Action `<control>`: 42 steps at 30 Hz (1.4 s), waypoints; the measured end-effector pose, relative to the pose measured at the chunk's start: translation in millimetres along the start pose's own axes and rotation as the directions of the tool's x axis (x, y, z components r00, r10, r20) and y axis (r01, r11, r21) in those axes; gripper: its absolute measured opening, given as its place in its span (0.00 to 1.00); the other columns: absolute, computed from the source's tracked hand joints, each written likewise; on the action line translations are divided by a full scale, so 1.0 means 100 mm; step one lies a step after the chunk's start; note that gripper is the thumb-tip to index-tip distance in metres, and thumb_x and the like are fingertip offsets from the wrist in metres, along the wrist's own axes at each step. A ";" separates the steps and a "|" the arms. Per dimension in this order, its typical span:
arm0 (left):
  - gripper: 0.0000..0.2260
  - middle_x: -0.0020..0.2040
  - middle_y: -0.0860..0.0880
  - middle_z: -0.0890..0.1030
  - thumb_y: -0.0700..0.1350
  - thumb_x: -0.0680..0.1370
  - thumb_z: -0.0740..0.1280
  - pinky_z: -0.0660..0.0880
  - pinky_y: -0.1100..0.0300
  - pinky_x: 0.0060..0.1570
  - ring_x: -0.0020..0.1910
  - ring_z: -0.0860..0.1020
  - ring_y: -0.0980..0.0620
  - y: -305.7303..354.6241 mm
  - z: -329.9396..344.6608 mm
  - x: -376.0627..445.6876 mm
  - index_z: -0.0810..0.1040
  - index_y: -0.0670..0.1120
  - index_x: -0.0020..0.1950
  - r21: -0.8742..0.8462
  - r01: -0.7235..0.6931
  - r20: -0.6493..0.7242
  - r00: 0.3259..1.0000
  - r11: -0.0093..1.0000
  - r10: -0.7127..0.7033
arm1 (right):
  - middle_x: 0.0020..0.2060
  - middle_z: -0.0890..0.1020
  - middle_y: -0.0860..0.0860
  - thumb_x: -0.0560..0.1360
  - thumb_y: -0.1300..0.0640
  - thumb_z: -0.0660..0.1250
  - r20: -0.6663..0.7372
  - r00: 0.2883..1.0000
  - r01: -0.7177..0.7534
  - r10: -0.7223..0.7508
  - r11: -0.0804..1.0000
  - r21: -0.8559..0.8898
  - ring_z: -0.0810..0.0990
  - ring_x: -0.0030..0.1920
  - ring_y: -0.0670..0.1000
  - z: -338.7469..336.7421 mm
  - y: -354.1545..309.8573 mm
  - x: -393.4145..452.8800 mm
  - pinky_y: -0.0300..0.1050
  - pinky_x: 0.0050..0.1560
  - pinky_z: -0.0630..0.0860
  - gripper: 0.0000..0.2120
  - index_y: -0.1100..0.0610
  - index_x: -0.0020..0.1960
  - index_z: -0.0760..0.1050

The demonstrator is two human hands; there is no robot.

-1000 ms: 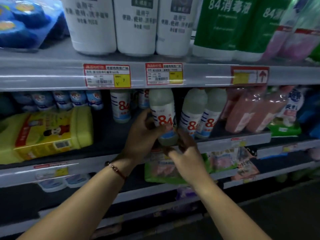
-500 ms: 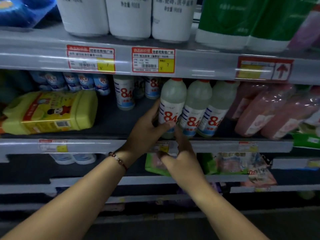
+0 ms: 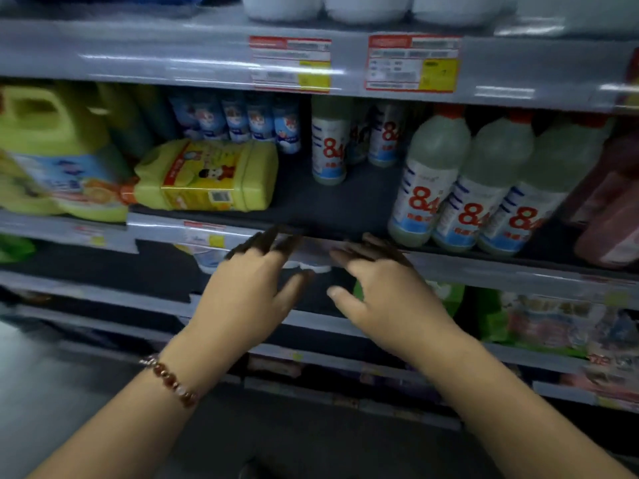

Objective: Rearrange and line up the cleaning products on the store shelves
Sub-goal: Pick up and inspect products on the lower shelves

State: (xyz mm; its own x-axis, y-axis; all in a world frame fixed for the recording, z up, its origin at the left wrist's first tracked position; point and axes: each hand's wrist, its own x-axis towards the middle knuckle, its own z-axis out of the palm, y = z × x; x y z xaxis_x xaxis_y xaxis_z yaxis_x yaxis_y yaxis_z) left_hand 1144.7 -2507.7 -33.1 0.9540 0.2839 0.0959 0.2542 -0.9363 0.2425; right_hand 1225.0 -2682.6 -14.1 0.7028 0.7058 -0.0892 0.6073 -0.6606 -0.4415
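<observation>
Three pale "84" disinfectant bottles (image 3: 463, 181) with red caps stand side by side at the front right of the middle shelf (image 3: 332, 205). A smaller "84" bottle (image 3: 328, 146) stands further back, with more behind it. A yellow jug (image 3: 211, 176) lies on its side to the left. My left hand (image 3: 249, 288) and my right hand (image 3: 383, 295) hover in front of the shelf edge, fingers spread, holding nothing. Both are below and left of the three bottles.
A large yellow-green detergent jug (image 3: 52, 150) stands at far left. Small blue-white bottles (image 3: 242, 119) line the back. Pink refill pouches (image 3: 612, 209) sit at far right. White tubs stand on the top shelf (image 3: 173, 53). Green packets (image 3: 518, 319) lie on the lower shelf.
Both hands have let go of the "84" bottle, which now stands in the row of three, and have dropped left to the shelf edge. The view has shifted left.
</observation>
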 end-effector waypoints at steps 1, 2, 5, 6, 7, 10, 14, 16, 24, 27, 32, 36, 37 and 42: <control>0.26 0.75 0.45 0.71 0.62 0.80 0.58 0.73 0.48 0.59 0.67 0.74 0.40 -0.18 -0.04 -0.09 0.70 0.51 0.75 0.053 0.034 0.007 0.999 0.998 -0.035 | 0.79 0.60 0.46 0.81 0.43 0.60 0.018 0.999 0.031 -0.031 0.999 -0.043 0.49 0.80 0.48 0.04 -0.12 0.06 0.44 0.78 0.51 0.28 0.47 0.79 0.59; 0.28 0.75 0.43 0.71 0.64 0.80 0.55 0.73 0.46 0.60 0.68 0.74 0.39 -0.36 -0.08 -0.18 0.71 0.51 0.74 0.091 0.062 0.006 0.998 0.994 -0.063 | 0.80 0.58 0.46 0.81 0.42 0.60 0.038 0.998 0.058 -0.055 0.996 -0.074 0.48 0.80 0.49 0.08 -0.26 0.13 0.45 0.78 0.50 0.29 0.46 0.80 0.57; 0.32 0.72 0.43 0.73 0.67 0.79 0.50 0.71 0.44 0.64 0.68 0.73 0.40 -0.94 -0.20 -0.44 0.72 0.49 0.74 0.141 0.151 0.005 0.988 0.979 -0.153 | 0.81 0.53 0.45 0.81 0.41 0.59 0.103 0.989 0.120 -0.108 0.985 -0.127 0.45 0.80 0.50 0.27 -0.74 0.32 0.48 0.78 0.50 0.31 0.43 0.80 0.52; 0.32 0.71 0.42 0.74 0.67 0.79 0.50 0.70 0.43 0.66 0.69 0.72 0.40 -1.13 -0.25 -0.52 0.72 0.49 0.74 0.138 0.182 -0.005 0.983 0.974 -0.183 | 0.80 0.54 0.45 0.81 0.40 0.59 0.123 0.984 0.145 -0.128 0.978 -0.147 0.47 0.80 0.51 0.34 -0.93 0.38 0.49 0.78 0.51 0.32 0.43 0.80 0.51; 0.32 0.72 0.42 0.73 0.67 0.79 0.51 0.68 0.43 0.68 0.71 0.71 0.40 -1.33 -0.32 -0.60 0.71 0.49 0.74 0.126 0.217 -0.018 0.976 0.968 -0.217 | 0.80 0.55 0.46 0.81 0.40 0.60 0.138 0.979 0.174 -0.151 0.970 -0.171 0.51 0.80 0.52 0.42 -1.12 0.45 0.50 0.78 0.53 0.32 0.44 0.80 0.51; 0.30 0.81 0.45 0.58 0.66 0.81 0.54 0.58 0.46 0.76 0.79 0.58 0.43 -1.99 -0.49 -0.83 0.60 0.55 0.80 0.114 0.313 0.001 0.949 0.943 -0.315 | 0.79 0.56 0.46 0.80 0.41 0.61 0.153 0.960 0.263 -0.233 0.940 -0.219 0.55 0.78 0.53 0.71 -1.77 0.69 0.50 0.76 0.55 0.35 0.45 0.81 0.47; 0.31 0.82 0.46 0.53 0.66 0.81 0.53 0.55 0.48 0.78 0.80 0.54 0.45 -2.83 -0.78 -1.08 0.53 0.56 0.81 0.098 0.375 -0.033 0.927 0.922 -0.374 | 0.81 0.42 0.47 0.80 0.39 0.60 0.176 0.948 0.304 -0.266 0.922 -0.240 0.44 0.81 0.54 1.16 -2.68 1.00 0.52 0.78 0.45 0.40 0.46 0.81 0.39; 0.31 0.82 0.47 0.52 0.66 0.81 0.53 0.53 0.48 0.78 0.81 0.53 0.45 -3.18 -0.92 -1.15 0.52 0.57 0.82 0.097 0.379 -0.050 0.926 0.920 -0.375 | 0.81 0.40 0.47 0.80 0.38 0.59 0.158 0.944 0.320 -0.289 0.919 -0.231 0.41 0.81 0.53 1.38 -3.08 1.16 0.52 0.78 0.42 0.41 0.46 0.81 0.36; 0.31 0.82 0.46 0.55 0.65 0.81 0.55 0.56 0.48 0.77 0.80 0.56 0.45 -4.36 -1.27 -1.22 0.54 0.56 0.81 0.099 0.397 -0.066 0.918 0.912 -0.392 | 0.81 0.42 0.48 0.80 0.38 0.60 0.132 0.934 0.353 -0.333 0.918 -0.182 0.41 0.81 0.52 1.78 -4.05 1.73 0.50 0.79 0.42 0.41 0.46 0.81 0.39; 0.30 0.81 0.45 0.59 0.64 0.81 0.56 0.60 0.48 0.75 0.79 0.59 0.45 -4.72 -1.35 -1.08 0.57 0.54 0.81 0.088 0.398 -0.103 0.915 0.913 -0.389 | 0.81 0.44 0.49 0.80 0.38 0.60 0.156 0.940 0.331 -0.304 0.924 -0.193 0.45 0.80 0.54 1.84 -4.25 1.98 0.52 0.78 0.46 0.40 0.46 0.81 0.40; 0.29 0.80 0.46 0.63 0.62 0.81 0.58 0.63 0.50 0.73 0.78 0.61 0.48 -5.16 -1.42 -0.71 0.61 0.53 0.80 0.006 0.391 -0.109 0.915 0.921 -0.388 | 0.79 0.56 0.51 0.79 0.39 0.62 0.169 0.945 0.302 -0.279 0.944 -0.132 0.61 0.76 0.55 1.98 -4.46 2.40 0.52 0.72 0.63 0.38 0.45 0.81 0.46; 0.26 0.67 0.45 0.77 0.65 0.80 0.58 0.76 0.48 0.58 0.63 0.77 0.44 -5.54 -1.38 -0.14 0.72 0.49 0.71 -0.157 0.441 -0.071 0.887 0.884 -0.456 | 0.75 0.67 0.49 0.78 0.40 0.64 0.191 0.954 0.234 -0.231 0.972 0.006 0.68 0.73 0.51 2.10 -4.52 2.74 0.49 0.68 0.71 0.35 0.46 0.80 0.53; 0.26 0.67 0.45 0.78 0.64 0.80 0.59 0.76 0.49 0.58 0.63 0.77 0.43 -5.63 -1.35 0.03 0.72 0.50 0.71 -0.241 0.455 -0.056 0.876 0.857 -0.480 | 0.75 0.68 0.48 0.78 0.40 0.64 0.200 0.954 0.216 -0.222 0.975 0.048 0.68 0.73 0.49 2.12 -4.53 2.82 0.48 0.69 0.71 0.34 0.46 0.80 0.55; 0.29 0.72 0.45 0.74 0.57 0.81 0.64 0.73 0.51 0.65 0.69 0.74 0.46 -6.03 -1.15 0.72 0.62 0.49 0.79 -0.531 0.353 -0.054 0.893 0.770 -0.446 | 0.79 0.54 0.41 0.79 0.42 0.63 0.112 0.960 0.247 -0.256 0.965 0.084 0.51 0.78 0.43 2.21 -4.59 3.15 0.35 0.74 0.49 0.33 0.41 0.80 0.52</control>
State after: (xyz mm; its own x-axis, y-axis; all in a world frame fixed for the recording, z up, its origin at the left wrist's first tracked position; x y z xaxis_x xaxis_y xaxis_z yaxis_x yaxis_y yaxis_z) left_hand 1041.8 -1899.0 -61.2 0.7302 0.6827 0.0294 0.4481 -0.5109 0.7336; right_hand 1085.4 -2100.8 -37.1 0.4781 0.8753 -0.0725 0.7289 -0.4414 -0.5234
